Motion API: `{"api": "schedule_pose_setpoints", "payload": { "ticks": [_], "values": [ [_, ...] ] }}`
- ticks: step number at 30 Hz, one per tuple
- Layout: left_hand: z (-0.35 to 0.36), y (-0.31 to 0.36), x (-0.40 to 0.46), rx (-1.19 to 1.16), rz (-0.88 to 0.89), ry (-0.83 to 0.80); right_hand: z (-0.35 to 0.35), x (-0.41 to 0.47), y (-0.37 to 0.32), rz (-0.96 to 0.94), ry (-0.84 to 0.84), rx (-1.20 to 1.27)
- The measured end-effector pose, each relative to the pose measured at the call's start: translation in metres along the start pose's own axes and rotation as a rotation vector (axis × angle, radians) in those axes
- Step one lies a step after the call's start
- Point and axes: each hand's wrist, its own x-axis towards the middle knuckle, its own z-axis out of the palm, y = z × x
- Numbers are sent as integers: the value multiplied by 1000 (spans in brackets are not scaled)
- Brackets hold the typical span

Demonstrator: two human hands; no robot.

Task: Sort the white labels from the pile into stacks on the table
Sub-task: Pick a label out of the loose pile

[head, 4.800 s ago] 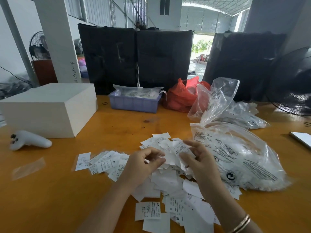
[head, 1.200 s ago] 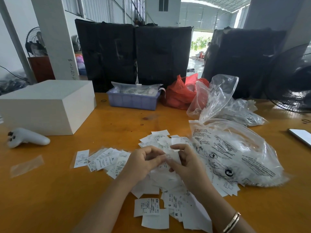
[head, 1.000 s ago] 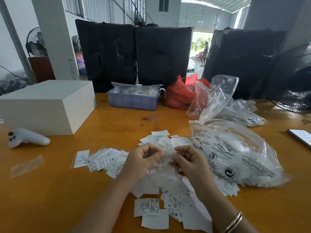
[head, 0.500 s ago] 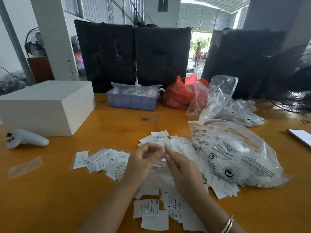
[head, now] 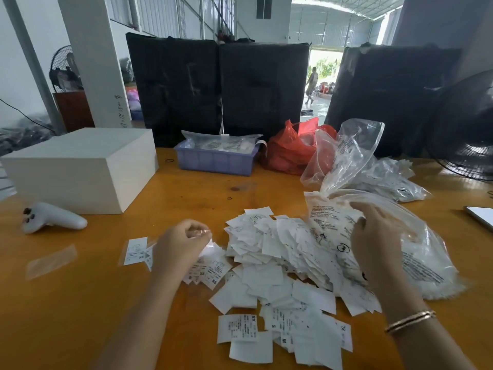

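View from the head camera over a glossy orange wooden counter (head: pixel 80 303). A loose pile of white labels (head: pixel 280 263), thin rectangular slips printed with small black text and size letters, spreads across the centre and spills toward the near edge; the slips lie at mixed angles with no common long axis. A smaller fanned stack of labels (head: pixel 208 271) lies at the pile's left, several under clear film, their printed size marks turned toward the viewer.

The left hand (head: pixel 181 247) hovers over this stack, its grip closed in a pinch on a small clear plastic sleeve (head: pixel 200 232). The right hand (head: pixel 378 236), a thin gold-coloured bracelet (head: pixel 409 320) on its wrist, rests with curled fingers on a crinkled clear plastic bag (head: pixel 421 252) printed with black warning text; whether it grasps the film cannot be told. The bag lies just right of the pile, touching it.

Left of the labels are open counter, a flat clear sleeve (head: pixel 50 260), a white handheld controller (head: pixel 53 217) and a white rectangular block (head: pixel 80 166). At the far edge stand a lavender plastic crate (head: pixel 216 161), a red plastic bag (head: pixel 290 148) and more clear bags (head: pixel 386 177).
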Motion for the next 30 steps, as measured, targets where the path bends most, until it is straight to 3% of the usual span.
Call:
{"api": "schedule_pose_setpoints", "payload": {
  "ticks": [3, 5, 9, 20, 24, 26, 28, 30],
  "values": [
    [0, -10, 2, 388, -12, 20, 0, 8, 12, 166, -127, -64],
    [3, -12, 2, 528, -14, 83, 4, 8, 19, 216, -215, -124],
    [5, -3, -2, 486, 154, 270, 14, 5, 27, 201, -283, -197],
    [26, 16, -21, 291, 511, 194, 8, 1, 27, -36, 131, -125],
    [32, 23, -27, 128, 594, 80, -1, -13, 1, -174, 159, 232],
    [34, 27, -31, -51, 546, -74, 1, -25, -21, -14, -32, 595],
    [37, 32, -37, -252, 436, -275, 6, -38, -43, 214, -348, 962],
    [40, 33, -40, -448, 334, -426, 13, -50, -53, 349, -543, 1140]
  ]
}}
